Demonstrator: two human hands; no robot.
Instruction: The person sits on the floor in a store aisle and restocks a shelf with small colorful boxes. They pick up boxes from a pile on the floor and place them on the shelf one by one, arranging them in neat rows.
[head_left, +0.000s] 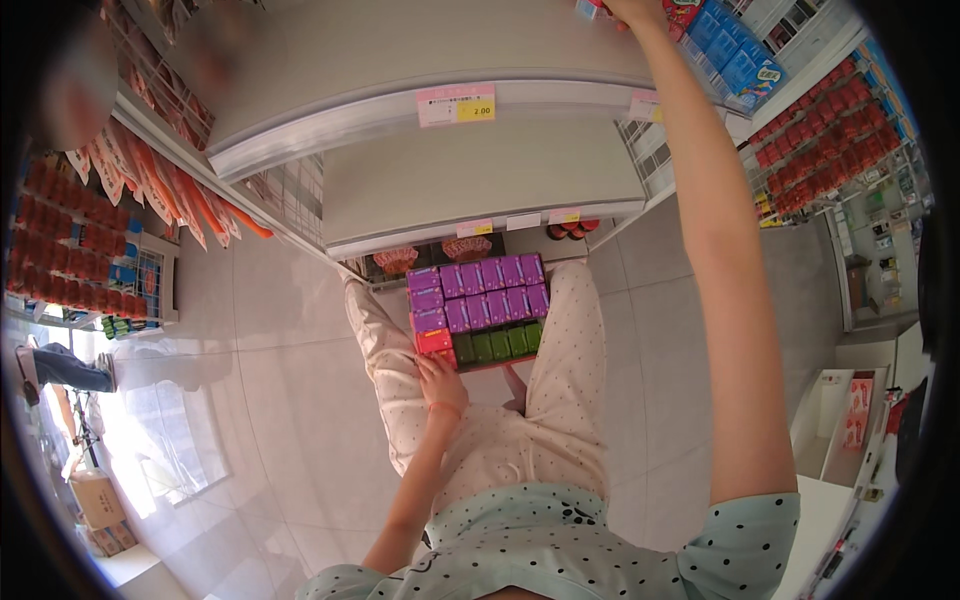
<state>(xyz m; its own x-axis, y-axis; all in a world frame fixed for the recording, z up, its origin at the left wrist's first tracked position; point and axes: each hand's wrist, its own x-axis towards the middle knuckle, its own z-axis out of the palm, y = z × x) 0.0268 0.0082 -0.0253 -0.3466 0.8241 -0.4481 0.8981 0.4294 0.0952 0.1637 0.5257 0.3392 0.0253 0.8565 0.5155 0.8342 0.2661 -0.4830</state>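
Observation:
An open tray packed with small boxes is between my knees. Most are purple boxes, with a row of dark green boxes along the near side and red boxes at the near left corner. My left hand holds the tray at that corner, fingers over the red boxes; its thumb is hidden. My right arm stretches up to the upper shelf. There my right hand, cut off by the top edge, is beside a small pink and white box; its grip cannot be made out.
Blue packs stand at the upper shelf's right end. Below is a lower shelf with price tags on its edge. Hanging packets project at left, and red goods hang at right. A cardboard carton stands far left, near a person's leg.

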